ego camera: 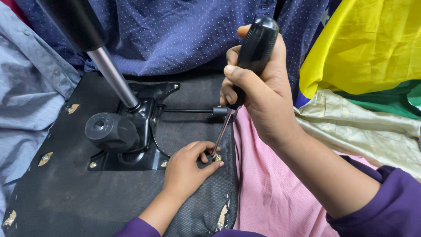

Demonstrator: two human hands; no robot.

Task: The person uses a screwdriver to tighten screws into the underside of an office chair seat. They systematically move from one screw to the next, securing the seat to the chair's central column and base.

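One upturned black seat base [66, 193] is lying among the cloths, its metal plate [144, 127] and one chrome column [112, 74] pointing up-left. One screwdriver [245, 66] is slanting down-left, long axis steep, with the right hand [254, 92] and its fingers clamped on the black handle. The left hand [188, 169] is sitting nearer, fingers pinching one brass screw [217, 157] directly under the tip.
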